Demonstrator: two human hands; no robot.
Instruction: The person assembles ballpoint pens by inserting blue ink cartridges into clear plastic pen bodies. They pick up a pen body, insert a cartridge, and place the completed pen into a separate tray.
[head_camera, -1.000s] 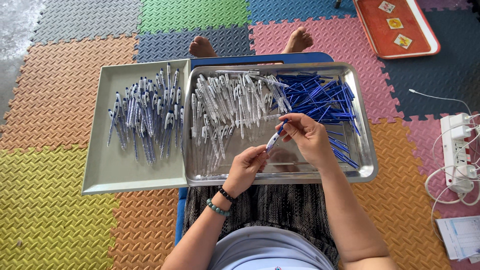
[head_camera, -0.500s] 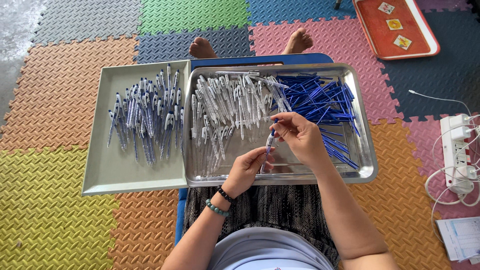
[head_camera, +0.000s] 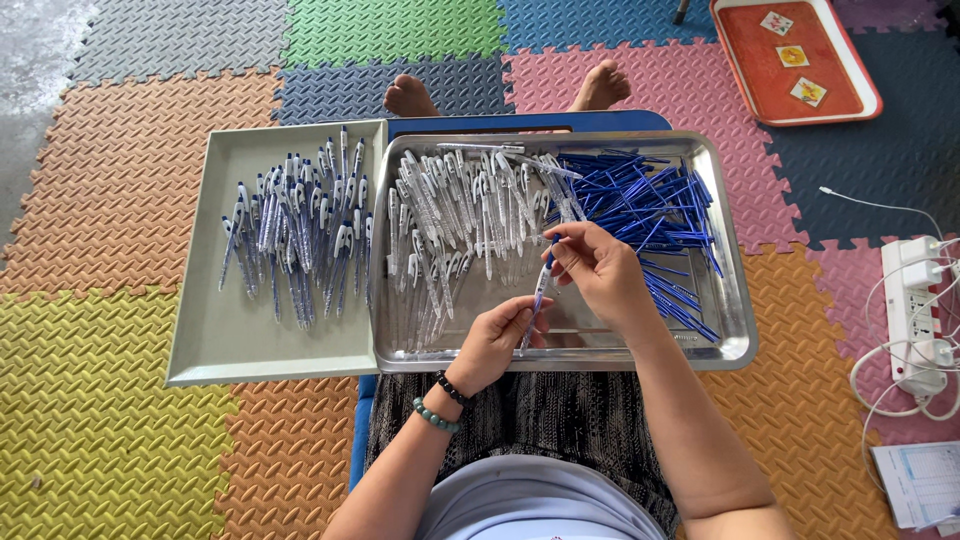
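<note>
My left hand (head_camera: 495, 340) grips the lower end of a clear pen barrel (head_camera: 534, 305) over the near edge of the steel tray (head_camera: 735, 330). My right hand (head_camera: 600, 270) pinches the barrel's upper end, where a thin blue refill enters it. The steel tray holds a heap of clear pen barrels (head_camera: 460, 225) on its left side and a heap of blue refills (head_camera: 640, 205) on its right. A grey tray (head_camera: 230, 340) to the left carries several assembled pens (head_camera: 295, 235).
Both trays rest on a blue board (head_camera: 520, 122) over my lap, on coloured foam floor mats. My bare feet (head_camera: 410, 97) show beyond the trays. An orange tray (head_camera: 760, 80) with small cards lies far right. A white power strip (head_camera: 915, 310) with cables and some papers lie at the right.
My right hand has slid down a little toward the barrel held in my left hand, pushing the blue refill further in. The trays have not moved.
</note>
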